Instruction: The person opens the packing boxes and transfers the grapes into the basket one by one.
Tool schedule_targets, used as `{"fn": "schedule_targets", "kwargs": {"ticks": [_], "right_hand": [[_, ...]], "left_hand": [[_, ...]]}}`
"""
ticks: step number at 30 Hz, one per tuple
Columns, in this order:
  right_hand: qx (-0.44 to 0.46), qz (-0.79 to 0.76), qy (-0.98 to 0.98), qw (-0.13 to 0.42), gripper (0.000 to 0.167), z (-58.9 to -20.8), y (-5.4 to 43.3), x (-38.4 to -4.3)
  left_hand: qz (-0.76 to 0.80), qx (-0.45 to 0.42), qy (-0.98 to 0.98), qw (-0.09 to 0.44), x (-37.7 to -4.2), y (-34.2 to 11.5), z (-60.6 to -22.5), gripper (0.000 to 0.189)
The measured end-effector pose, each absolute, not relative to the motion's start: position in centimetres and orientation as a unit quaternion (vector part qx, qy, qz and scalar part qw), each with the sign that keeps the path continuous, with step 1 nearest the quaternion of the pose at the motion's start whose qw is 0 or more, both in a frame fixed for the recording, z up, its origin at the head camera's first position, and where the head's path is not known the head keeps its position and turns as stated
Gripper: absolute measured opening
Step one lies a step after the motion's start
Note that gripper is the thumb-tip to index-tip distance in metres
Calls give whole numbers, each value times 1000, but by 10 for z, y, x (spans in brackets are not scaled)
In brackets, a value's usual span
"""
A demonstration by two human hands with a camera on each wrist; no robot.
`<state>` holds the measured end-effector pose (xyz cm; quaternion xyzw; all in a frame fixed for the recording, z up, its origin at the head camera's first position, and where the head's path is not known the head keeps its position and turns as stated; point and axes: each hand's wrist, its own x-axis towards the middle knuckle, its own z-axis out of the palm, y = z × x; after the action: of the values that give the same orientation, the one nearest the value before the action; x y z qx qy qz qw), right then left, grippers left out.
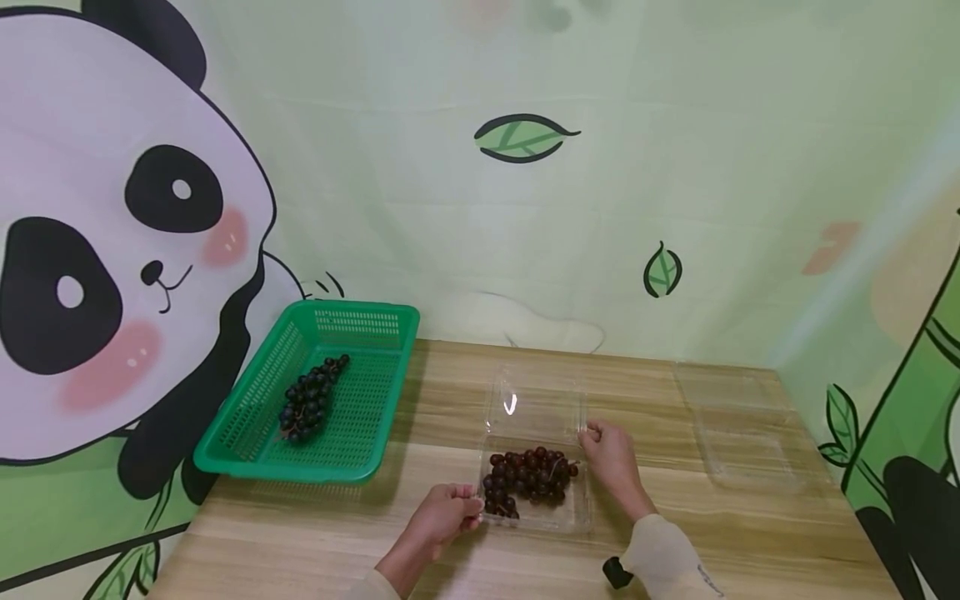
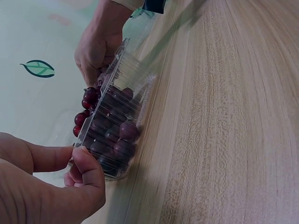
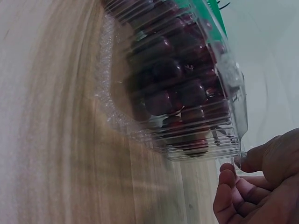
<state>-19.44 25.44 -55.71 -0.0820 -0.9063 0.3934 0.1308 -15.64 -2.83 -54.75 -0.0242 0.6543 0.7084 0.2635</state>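
Observation:
A clear plastic clamshell box (image 1: pixel 573 515) stands on the table with its lid (image 1: pixel 536 404) raised toward the back. Dark red grapes (image 1: pixel 528 475) lie in its base, filling mostly the left and middle. My left hand (image 1: pixel 444 517) pinches the rim at the box's left side between thumb and fingers, as the left wrist view shows close up. On the far right corner, near the hinge, my right hand (image 1: pixel 611 458) pinches the edge of the plastic. In the right wrist view, thumb and curled fingers (image 3: pixel 229 186) meet at that edge, below the grapes seen through the ribbed wall.
A green plastic basket (image 1: pixel 375 400) stands at the left back of the table, holding one bunch of dark grapes (image 1: pixel 309 400). More clear plastic boxes (image 1: pixel 742 442) lie at the right. A printed cloth backdrop (image 1: pixel 420 208) rises behind the wooden table (image 1: pixel 712 533).

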Motion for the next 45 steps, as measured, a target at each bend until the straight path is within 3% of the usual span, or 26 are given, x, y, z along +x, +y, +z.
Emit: {"fn": "schedule_targets", "kwargs": {"ticks": [6,11,19,31,45], "right_hand": [[-88,390,-909,120,28,-556,255,-194],[-90,391,-910,108,29,-557,256,-193],[-89,401,-906,106,15,-560,256,-195],[-82,402,-909,69,42,-557,255,-195],[-87,401,-910,64,41,-556,256,-195]], "left_hand": [[706,-28,656,266,-157,-28,-548,23],[704,-30,658,266,-157,-28,-548,26],[702,-36,658,270,-158,-28,-549,29],[714,-27,645,272,-157,-29,-548,29],[708,-25,654,266,-158,-30,-550,26]]}}
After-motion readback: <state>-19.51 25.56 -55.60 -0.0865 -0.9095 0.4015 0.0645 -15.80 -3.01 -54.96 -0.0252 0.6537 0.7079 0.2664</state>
